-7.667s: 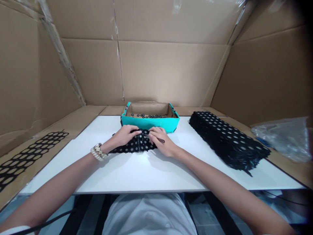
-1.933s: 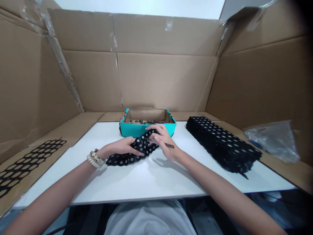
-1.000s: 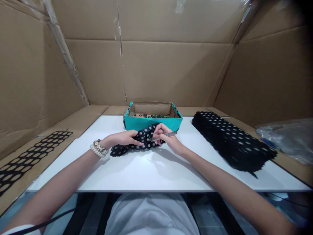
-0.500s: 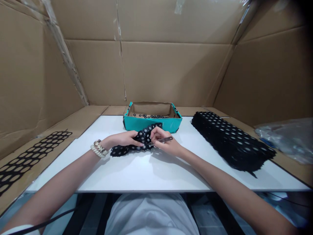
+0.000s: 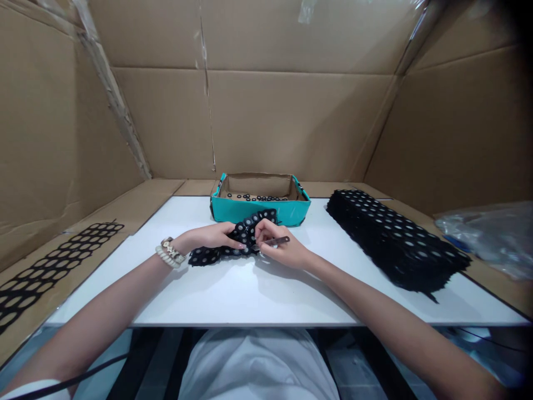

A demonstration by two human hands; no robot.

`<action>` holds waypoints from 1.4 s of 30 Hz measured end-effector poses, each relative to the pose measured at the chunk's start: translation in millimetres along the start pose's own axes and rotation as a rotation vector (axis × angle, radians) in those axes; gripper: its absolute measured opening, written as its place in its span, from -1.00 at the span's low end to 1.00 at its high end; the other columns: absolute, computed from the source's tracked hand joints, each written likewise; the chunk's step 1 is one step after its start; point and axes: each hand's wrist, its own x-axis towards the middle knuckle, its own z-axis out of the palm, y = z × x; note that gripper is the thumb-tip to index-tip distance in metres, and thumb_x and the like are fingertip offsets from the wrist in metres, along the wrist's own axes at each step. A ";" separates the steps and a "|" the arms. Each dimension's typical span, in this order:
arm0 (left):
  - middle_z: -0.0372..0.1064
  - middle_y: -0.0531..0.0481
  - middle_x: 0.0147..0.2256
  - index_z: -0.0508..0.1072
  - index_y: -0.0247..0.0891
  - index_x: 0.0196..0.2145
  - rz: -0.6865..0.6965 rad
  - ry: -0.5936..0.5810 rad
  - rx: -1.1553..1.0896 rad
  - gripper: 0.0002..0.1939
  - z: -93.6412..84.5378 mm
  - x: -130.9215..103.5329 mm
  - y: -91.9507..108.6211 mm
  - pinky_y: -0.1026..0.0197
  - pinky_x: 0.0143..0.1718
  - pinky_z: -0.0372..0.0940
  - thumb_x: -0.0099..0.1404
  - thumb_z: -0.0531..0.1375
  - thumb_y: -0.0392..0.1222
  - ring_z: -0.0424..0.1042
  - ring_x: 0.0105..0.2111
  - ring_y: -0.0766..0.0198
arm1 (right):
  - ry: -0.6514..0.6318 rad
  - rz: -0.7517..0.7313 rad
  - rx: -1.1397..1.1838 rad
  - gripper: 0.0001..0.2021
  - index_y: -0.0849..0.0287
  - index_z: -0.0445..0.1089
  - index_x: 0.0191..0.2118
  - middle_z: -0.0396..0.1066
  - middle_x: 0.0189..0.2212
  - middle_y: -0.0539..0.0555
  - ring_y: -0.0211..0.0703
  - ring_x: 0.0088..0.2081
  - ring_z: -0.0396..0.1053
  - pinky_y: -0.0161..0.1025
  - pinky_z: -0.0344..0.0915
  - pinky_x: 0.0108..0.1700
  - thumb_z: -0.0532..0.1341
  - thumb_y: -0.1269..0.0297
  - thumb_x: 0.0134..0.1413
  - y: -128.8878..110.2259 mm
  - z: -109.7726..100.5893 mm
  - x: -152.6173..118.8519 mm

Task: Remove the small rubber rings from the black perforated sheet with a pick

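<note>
On the white tabletop [image 5: 233,297], the left hand [image 5: 213,235] clamps a bent black dotted sheet [image 5: 245,230]; the right hand [image 5: 285,253] pinches slim tweezers [image 5: 282,241] over it, work seemingly underway; rightward, a thick sheet stack [image 5: 395,236] apparently remains; beyond, a teal box [image 5: 235,212] holds black rings [image 5: 268,198], probably finished pieces.

On your R: clear bag [image 5: 491,236] on the cardboard flap [image 5: 512,290], w/ a blue bit [image 5: 453,241] at its L edge. Ahead of you, cardboard wall [image 5: 300,125] w/ tape [image 5: 307,11] high up; black cable [image 5: 89,373] low on your L.
</note>
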 end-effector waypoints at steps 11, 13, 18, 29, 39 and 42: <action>0.37 0.02 -0.36 0.44 -0.33 -0.31 0.002 -0.005 0.002 -0.61 -0.5 -0.2 0.4 0.29 -0.37 0.16 0.15 0.20 0.11 0.26 -0.38 0.27 | 0.180 0.054 -0.574 -0.67 0.18 0.12 -0.13 0.20 -0.16 0.15 -0.01 -0.11 0.19 -0.08 0.19 -0.07 0.16 0.17 0.02 -5.3 -11.4 -2.8; 0.38 0.01 -0.34 0.44 -0.32 -0.30 0.004 0.000 0.004 -0.61 -0.7 -0.3 1.1 0.30 -0.36 0.17 0.16 0.19 0.11 0.27 -0.37 0.26 | 0.182 0.080 -0.566 -0.55 0.19 0.09 0.00 0.16 -0.05 0.21 0.07 0.03 0.12 0.00 0.12 0.07 0.17 0.12 0.04 -3.3 -13.1 -3.2; 0.36 0.02 -0.39 0.43 -0.34 -0.35 0.005 0.012 -0.013 -0.61 -0.4 -2.2 6.3 0.32 -0.42 0.15 0.15 0.20 0.11 0.24 -0.41 0.30 | 0.158 0.200 -0.341 -0.43 0.13 -0.04 0.13 0.04 0.08 0.22 0.06 0.15 0.03 0.00 0.10 0.13 0.17 0.12 0.05 0.4 -11.3 -4.0; 0.23 0.08 -0.50 0.36 -0.32 -0.47 0.026 0.044 -0.045 -0.60 0.3 -4.1 11.8 0.31 -0.50 0.06 0.12 0.21 0.13 0.14 -0.50 0.35 | 0.072 0.353 -0.217 -0.63 0.17 0.20 -0.59 0.25 -0.65 0.00 -0.25 -0.57 0.18 -0.29 0.09 -0.49 0.11 0.04 0.12 -15.2 -9.8 -6.3; 0.20 0.09 -0.53 0.33 -0.30 -0.47 0.032 0.168 -0.068 -0.57 4.5 -2.9 12.6 0.28 -0.49 0.05 0.06 0.25 0.17 0.17 -0.49 0.31 | 0.021 0.533 0.424 -0.53 0.25 0.35 -0.42 0.43 -0.45 0.13 -0.22 -0.44 0.43 -0.32 0.32 -0.43 0.05 -0.11 0.16 -7.2 5.8 -13.7; 0.21 0.08 -0.54 0.34 -0.30 -0.44 0.034 0.215 -0.062 -0.55 5.6 -2.7 14.3 0.27 -0.49 0.05 0.07 0.24 0.20 0.19 -0.48 0.29 | 0.121 0.437 0.485 -0.54 0.24 0.30 -0.45 0.40 -0.41 0.12 -0.13 -0.30 0.46 -0.21 0.39 -0.22 0.14 -0.14 0.08 -3.9 4.0 -13.2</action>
